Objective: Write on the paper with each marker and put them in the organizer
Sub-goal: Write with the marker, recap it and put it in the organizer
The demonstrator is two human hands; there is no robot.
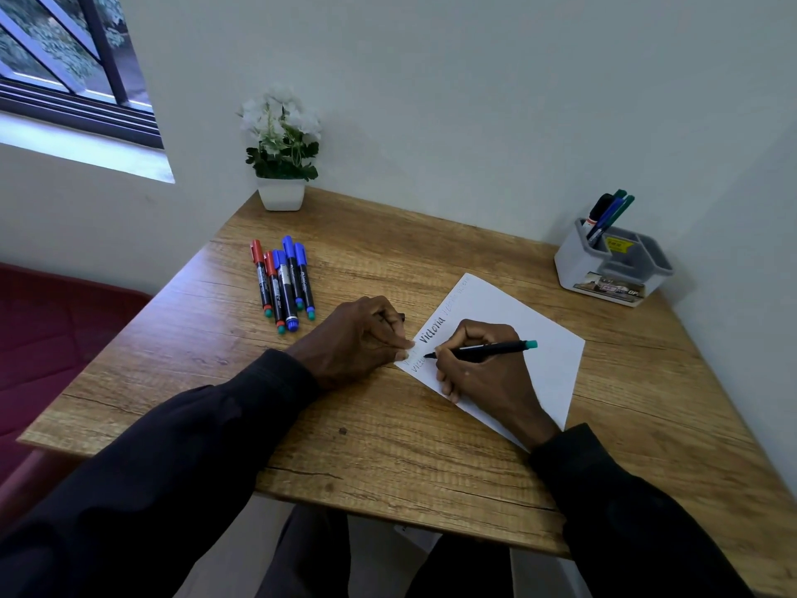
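Observation:
A white sheet of paper (543, 338) lies on the wooden table (388, 446), with the word "Victoria" written near its left edge. My right hand (483, 373) grips a black marker (491, 349) with a teal end, its tip touching the paper. My left hand (358, 338) rests at the paper's left corner, fingers curled round a small dark piece (399, 317) that looks like the marker's cap. Several capped red and blue markers (284, 282) lie side by side at the back left. A grey organizer (612, 269) at the back right holds several markers (608, 213) upright.
A white pot of artificial flowers (281, 166) stands at the table's back left corner against the wall. A window (73, 66) is at the upper left and a dark red seat (51, 338) lies left of the table. My knees show under the near table edge.

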